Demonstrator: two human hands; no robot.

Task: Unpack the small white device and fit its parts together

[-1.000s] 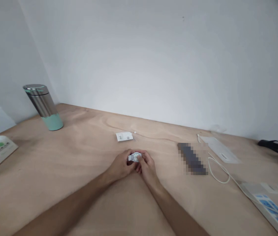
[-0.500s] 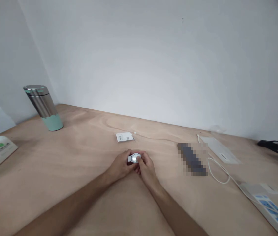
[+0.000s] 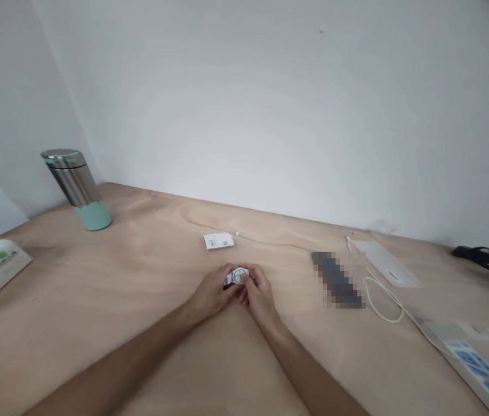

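- Watch point(image 3: 238, 277), dial up, long axis left-right, above table point(image 3: 140, 300) centre.
- Pinched by left hand point(image 3: 213, 292) and right hand point(image 3: 258, 292) fingers.
- Card point(image 3: 219, 241) beyond; flask point(image 3: 76, 188) far left; cable point(image 3: 383, 300) right.

Both forearms are bare from the lower edge of the frame up to the wrists, with no sleeves, and the left hand point(image 3: 212, 292) and right hand point(image 3: 259, 294) wear no gloves.
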